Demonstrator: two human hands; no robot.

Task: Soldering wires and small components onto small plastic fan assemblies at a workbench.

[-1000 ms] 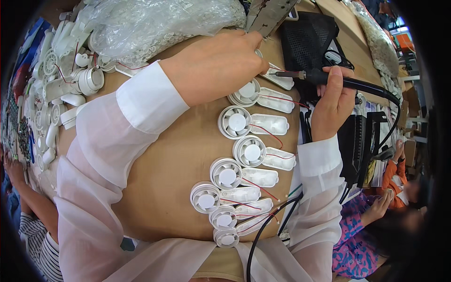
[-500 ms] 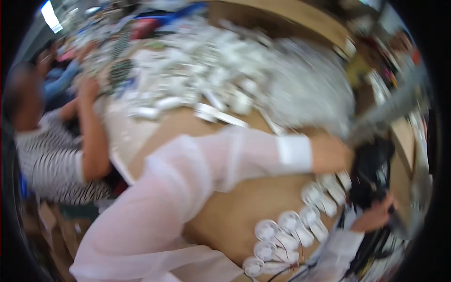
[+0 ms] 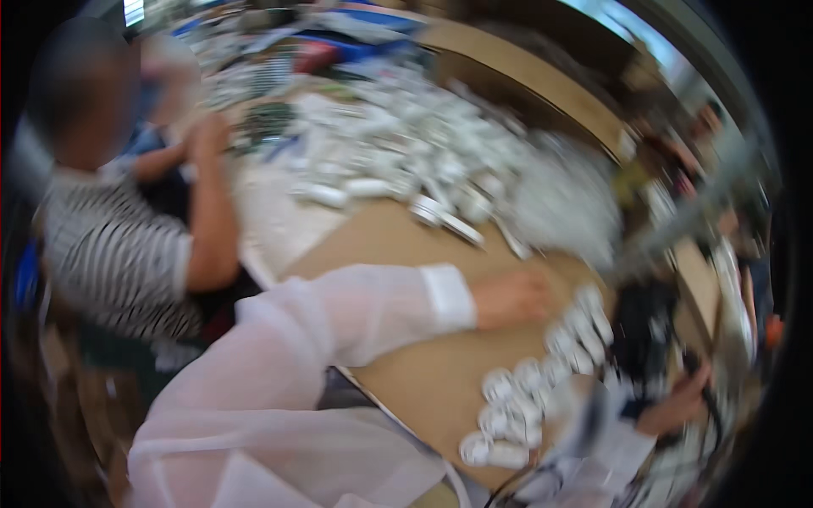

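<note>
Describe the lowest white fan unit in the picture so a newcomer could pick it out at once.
Find the brown work surface beneath the left hand. Along its right side, white fan units form a slanting line. The lowest fan unit, round head left and body right, ends the line, with neighbours only above it.

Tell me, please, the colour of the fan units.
The fan units are white; the head view shows this.

free: brown board (image 3: 415,377) between left sleeve (image 3: 381,305) and white fan units (image 3: 498,387) | obstacles, far side: parts heap (image 3: 398,127), plastic bag (image 3: 567,203)
</note>
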